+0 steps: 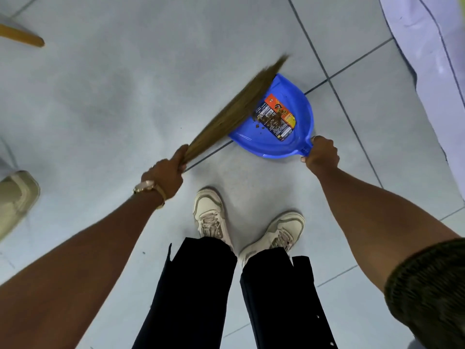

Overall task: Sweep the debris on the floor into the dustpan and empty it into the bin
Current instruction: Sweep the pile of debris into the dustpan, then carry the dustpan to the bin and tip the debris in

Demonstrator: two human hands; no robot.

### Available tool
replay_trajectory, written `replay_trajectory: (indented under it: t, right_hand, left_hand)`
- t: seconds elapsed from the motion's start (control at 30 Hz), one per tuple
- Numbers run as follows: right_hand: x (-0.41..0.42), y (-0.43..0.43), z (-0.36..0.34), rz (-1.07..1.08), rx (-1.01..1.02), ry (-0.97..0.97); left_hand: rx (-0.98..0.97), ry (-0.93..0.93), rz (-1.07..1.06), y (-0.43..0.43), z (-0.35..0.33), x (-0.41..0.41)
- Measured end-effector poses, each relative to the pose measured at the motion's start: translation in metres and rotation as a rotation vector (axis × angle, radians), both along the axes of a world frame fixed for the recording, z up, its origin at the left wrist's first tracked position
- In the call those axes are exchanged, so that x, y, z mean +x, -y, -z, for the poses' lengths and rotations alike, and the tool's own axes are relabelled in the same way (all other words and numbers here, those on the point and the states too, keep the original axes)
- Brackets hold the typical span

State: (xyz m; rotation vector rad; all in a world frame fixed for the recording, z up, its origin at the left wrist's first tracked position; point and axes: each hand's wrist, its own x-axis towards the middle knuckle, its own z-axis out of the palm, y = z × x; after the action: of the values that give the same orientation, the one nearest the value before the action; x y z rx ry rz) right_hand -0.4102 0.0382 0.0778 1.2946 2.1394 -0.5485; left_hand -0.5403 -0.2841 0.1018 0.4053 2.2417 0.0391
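A blue plastic dustpan (299, 107) lies flat on the grey tiled floor, its mouth facing left and away from me. Brown crumbly debris (269, 119) sits inside it, on and beside an orange and black label. My right hand (320, 153) is closed on the dustpan's handle at its near right corner. My left hand (167, 173), with a watch on the wrist, grips the base of a straw broom (236, 109). The broom's bristles slant up to the right and overlap the dustpan's left edge; they look blurred by motion.
My two feet in pale sneakers (211, 215) stand just behind the dustpan. A wooden stick end (22, 37) pokes in at the upper left. A beige object (15, 200) sits at the left edge. White fabric (432, 54) covers the upper right corner.
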Motion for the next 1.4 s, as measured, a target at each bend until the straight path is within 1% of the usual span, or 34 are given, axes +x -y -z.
replay_trajectory:
  t: [0.13, 0.27, 0.37, 0.43, 0.57, 0.73, 0.87, 0.9, 1.0, 1.1, 1.2, 1.27, 1.37, 1.4]
  right_hand:
    - [0.0, 0.007, -0.007, 0.046, -0.042, 0.003]
    - [0.011, 0.023, -0.033, 0.229, -0.111, -0.006]
    - [0.021, 0.037, -0.077, 0.357, -0.149, -0.056]
    - [0.029, 0.048, -0.11, 0.422, -0.159, -0.084]
    - [0.054, 0.072, -0.215, 0.554, -0.188, -0.092]
    - [0.102, 0.109, -0.362, 0.664, -0.194, -0.122]
    - [0.152, 0.133, -0.456, 0.708, -0.161, -0.178]
    - [0.164, 0.137, -0.47, 0.712, -0.152, -0.187]
    - [0.208, 0.146, -0.507, 0.755, -0.108, -0.213]
    - [0.257, 0.149, -0.526, 0.83, -0.068, -0.28]
    - [0.324, 0.147, -0.541, 0.917, -0.006, -0.399]
    - [0.368, 0.148, -0.543, 0.964, 0.041, -0.457]
    - [0.464, 0.152, -0.551, 1.031, 0.119, -0.507]
    - [0.491, 0.153, -0.553, 1.051, 0.13, -0.491]
  left_hand:
    - [0.037, 0.013, -0.082, 0.026, -0.035, 0.029]
    - [0.109, -0.008, -0.166, 0.033, -0.088, 0.044]
    - [0.195, -0.051, -0.231, 0.017, -0.138, 0.041]
    - [0.238, -0.084, -0.237, 0.0, -0.166, 0.036]
    - [0.258, -0.11, -0.193, -0.041, -0.241, 0.021]
    - [0.18, -0.11, -0.002, -0.085, -0.351, 0.012]
    - [0.129, -0.124, 0.186, -0.106, -0.441, 0.027]
    - [0.114, -0.127, 0.218, -0.11, -0.457, 0.032]
    - [0.069, -0.145, 0.323, -0.122, -0.503, 0.06]
    - [0.086, -0.207, 0.502, -0.132, -0.532, 0.104]
    - [0.106, -0.249, 0.717, -0.141, -0.55, 0.171]
    - [0.089, -0.257, 0.815, -0.141, -0.552, 0.213]
    - [0.078, -0.277, 0.977, -0.154, -0.554, 0.301]
    - [0.067, -0.282, 1.025, -0.159, -0.555, 0.326]
